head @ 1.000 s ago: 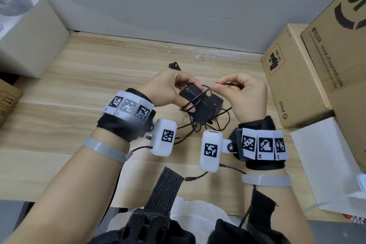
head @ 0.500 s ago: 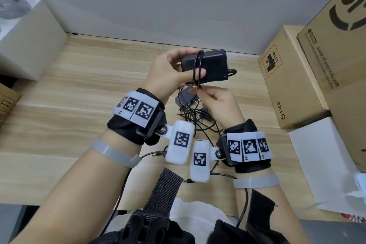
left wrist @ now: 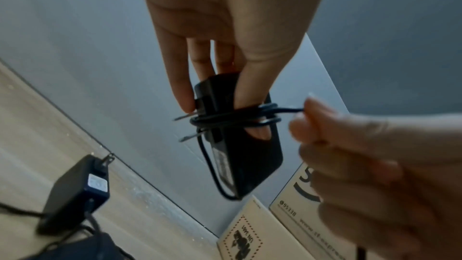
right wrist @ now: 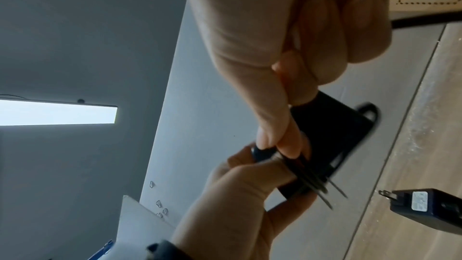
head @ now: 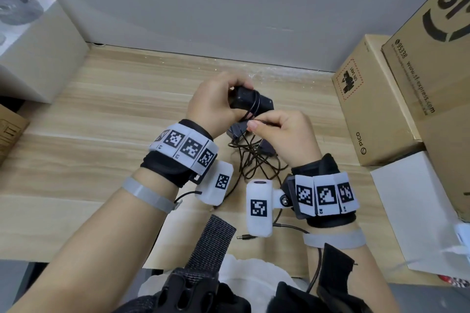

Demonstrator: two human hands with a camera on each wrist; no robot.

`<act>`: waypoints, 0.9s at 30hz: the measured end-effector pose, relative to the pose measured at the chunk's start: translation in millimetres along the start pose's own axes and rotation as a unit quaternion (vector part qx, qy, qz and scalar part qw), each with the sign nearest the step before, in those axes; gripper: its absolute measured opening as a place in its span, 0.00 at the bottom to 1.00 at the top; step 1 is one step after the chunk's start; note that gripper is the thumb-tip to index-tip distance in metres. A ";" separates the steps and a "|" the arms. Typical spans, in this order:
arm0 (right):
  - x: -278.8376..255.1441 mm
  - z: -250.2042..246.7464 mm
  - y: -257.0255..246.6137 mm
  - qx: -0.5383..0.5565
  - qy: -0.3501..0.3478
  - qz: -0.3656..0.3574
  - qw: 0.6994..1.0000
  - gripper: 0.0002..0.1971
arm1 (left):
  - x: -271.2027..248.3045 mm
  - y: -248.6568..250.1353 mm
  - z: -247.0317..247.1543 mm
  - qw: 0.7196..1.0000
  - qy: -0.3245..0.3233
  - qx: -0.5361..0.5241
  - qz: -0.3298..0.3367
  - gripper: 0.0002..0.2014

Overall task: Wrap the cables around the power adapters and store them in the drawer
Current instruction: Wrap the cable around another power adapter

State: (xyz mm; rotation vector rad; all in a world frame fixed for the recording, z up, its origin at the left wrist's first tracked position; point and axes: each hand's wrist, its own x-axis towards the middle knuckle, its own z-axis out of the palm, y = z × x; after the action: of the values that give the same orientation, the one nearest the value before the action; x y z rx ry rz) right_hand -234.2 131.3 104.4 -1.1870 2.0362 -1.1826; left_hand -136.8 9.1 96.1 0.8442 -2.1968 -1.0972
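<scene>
Winding a thin cable around a black power adapter, held above a wooden desk.

My left hand (head: 216,101) grips the power adapter (head: 250,100), fingers and thumb curled round it, and my right hand (head: 284,134) pinches the cable (left wrist: 235,118) taut just beside it. Half a second ago I held the adapter higher, near the wall; now it sits lower, with several turns snug around its middle. Loose cable still trails to the desk (head: 101,119), where a second adapter (left wrist: 75,193) lies unwrapped. I see no drawer, so I judge storing is some way off.
</scene>
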 end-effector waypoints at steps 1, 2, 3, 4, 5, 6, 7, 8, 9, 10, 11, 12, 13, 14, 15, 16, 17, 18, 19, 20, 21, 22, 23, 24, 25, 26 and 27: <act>0.7 -1.8 -0.2 -0.001 0.017 -0.002 1.000 0.02 | -0.3 -1.2 -0.9 0.999 -0.023 0.027 0.003 0.21; 1.4 -3.9 -0.1 0.000 0.033 -0.003 0.999 0.02 | -0.2 -2.1 -2.1 0.998 -0.049 0.046 0.000 0.21; 2.4 -6.6 0.7 0.008 0.051 -0.002 0.999 0.04 | 0.0 -2.9 -3.2 0.995 -0.079 0.052 -0.005 0.22; 3.4 -9.1 2.2 0.017 0.066 -0.002 0.998 0.07 | 0.0 -3.5 -4.0 0.993 -0.109 0.047 -0.010 0.22; 3.9 -10.9 4.4 0.026 0.077 -0.001 0.997 0.09 | -0.3 -3.2 -4.9 0.990 -0.135 0.036 -0.013 0.23; 4.2 -12.2 6.6 0.032 0.085 0.001 0.996 0.10 | -0.8 -2.2 -5.6 0.987 -0.157 0.020 -0.015 0.23; 4.0 -12.6 8.7 0.039 0.090 0.003 0.995 0.11 | -1.5 -0.6 -6.6 0.984 -0.175 -0.002 -0.017 0.23; 3.9 -13.1 10.8 0.049 0.097 0.005 0.994 0.11 | -2.0 0.8 -7.9 0.981 -0.188 -0.030 -0.023 0.23; 4.0 -13.5 13.0 0.060 0.104 0.003 0.993 0.12 | -2.0 2.0 -9.9 0.978 -0.197 -0.059 -0.030 0.23; 4.3 -14.2 15.5 0.069 0.111 -0.001 0.991 0.13 | -2.0 3.1 -12.4 0.974 -0.205 -0.085 -0.036 0.23; 5.1 -14.8 18.4 0.078 0.117 -0.002 0.990 0.14 | -1.9 3.9 -14.9 0.970 -0.215 -0.106 -0.040 0.23; 5.6 -15.5 20.6 0.085 0.122 -0.001 0.989 0.14 | -2.1 4.7 -17.2 0.965 -0.225 -0.126 -0.041 0.24; 6.5 -15.2 23.7 0.093 0.124 0.002 0.988 0.13 | -1.9 4.5 -18.8 0.960 -0.234 -0.148 -0.041 0.24; 7.3 -14.2 25.9 0.099 0.123 0.006 0.987 0.12 | -2.0 3.9 -19.5 0.954 -0.240 -0.174 -0.040 0.25; 7.6 -12.5 27.1 0.106 0.121 0.012 0.987 0.11 | -2.1 3.3 -19.3 0.949 -0.238 -0.203 -0.038 0.25; 7.9 -10.4 27.8 0.111 0.117 0.019 0.987 0.11 | -2.3 3.1 -18.4 0.942 -0.232 -0.240 -0.036 0.26; 8.2 -8.2 28.8 0.112 0.112 0.020 0.987 0.11 | -2.8 3.5 -16.5 0.933 -0.221 -0.283 -0.035 0.26; 8.3 -5.9 28.9 0.105 0.106 0.022 0.989 0.12 | -2.7 3.8 -14.1 0.921 -0.208 -0.327 -0.038 0.27; 8.3 -3.2 29.6 0.093 0.099 0.031 0.990 0.12 | -2.4 4.3 -11.7 0.910 -0.194 -0.364 -0.043 0.28; 7.8 -0.9 29.2 0.082 0.087 0.044 0.992 0.12 | -1.8 5.0 -9.6 0.903 -0.177 -0.388 -0.050 0.30; 8.0 2.1 30.2 0.072 0.072 0.055 0.993 0.13 | -1.1 6.2 -8.0 0.901 -0.158 -0.400 -0.058 0.32; 7.6 4.5 29.9 0.065 0.055 0.062 0.994 0.14 | -0.4 7.5 -6.5 0.905 -0.138 -0.397 -0.064 0.31; 7.6 7.2 30.9 0.059 0.041 0.063 0.995 0.13 | 0.1 8.5 -5.3 0.912 -0.120 -0.385 -0.068 0.29; 7.7 9.2 30.8 0.056 0.030 0.061 0.996 0.11 | 0.4 9.7 -4.3 0.922 -0.104 -0.368 -0.069 0.26; 8.0 10.8 30.4 0.050 0.020 0.058 0.997 0.10 | 0.7 10.7 -3.2 0.929 -0.088 -0.351 -0.071 0.24; 8.1 11.7 29.3 0.041 0.010 0.057 0.997 0.11 | 0.7 11.5 -2.4 0.935 -0.074 -0.340 -0.073 0.23; 7.6 11.9 27.7 0.028 0.001 0.057 0.998 0.11 | 0.6 11.6 -1.3 0.938 -0.060 -0.332 -0.077 0.22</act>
State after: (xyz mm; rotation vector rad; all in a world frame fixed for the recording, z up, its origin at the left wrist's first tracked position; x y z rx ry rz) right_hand -241.1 126.3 74.6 -1.0285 2.0302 -1.1789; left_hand -139.7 13.5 106.6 0.6524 -1.6705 -1.8579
